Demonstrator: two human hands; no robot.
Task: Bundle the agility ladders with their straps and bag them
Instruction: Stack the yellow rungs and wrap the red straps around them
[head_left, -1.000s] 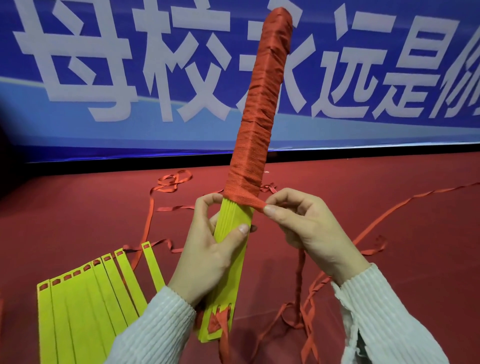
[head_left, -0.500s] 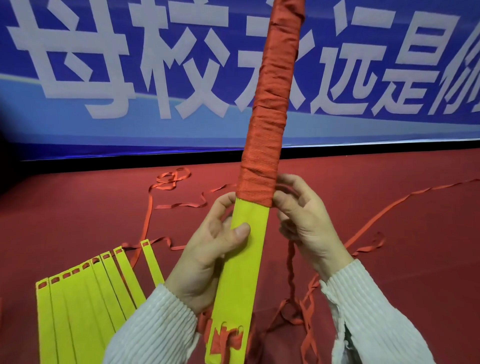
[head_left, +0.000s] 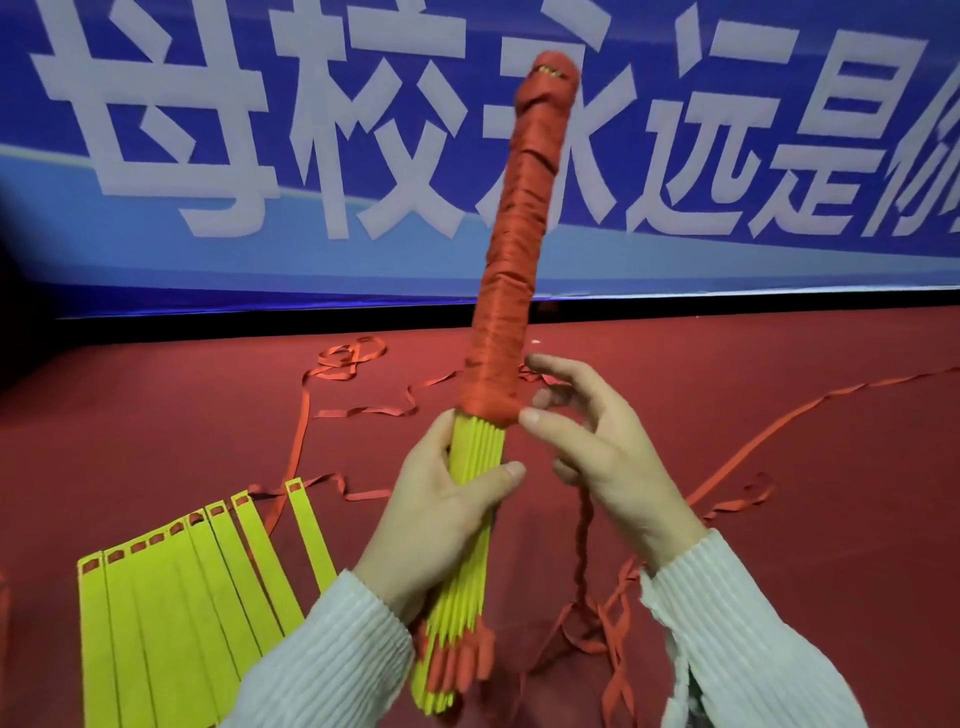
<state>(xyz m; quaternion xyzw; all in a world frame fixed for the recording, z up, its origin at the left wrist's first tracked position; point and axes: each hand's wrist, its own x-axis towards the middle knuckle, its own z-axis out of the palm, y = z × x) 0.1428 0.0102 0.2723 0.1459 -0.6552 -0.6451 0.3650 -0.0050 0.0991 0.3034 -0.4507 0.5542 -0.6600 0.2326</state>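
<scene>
Head view: left hand grips the yellow slat bundle at frame centre, fingers and thumb curled round it, holding it tilted upward. Red strap winds round its upper length. Right hand sits just beside the wrap's lower edge, fingers spread, thumb tip touching the strap. Loose slats lie lower left on the red floor.

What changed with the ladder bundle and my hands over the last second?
The right hand let go of the red strap and opened beside the wrap's lower edge. The bundle turned edge-on. The left hand grips the yellow slats as before; the loose ladder lies unmoved.
</scene>
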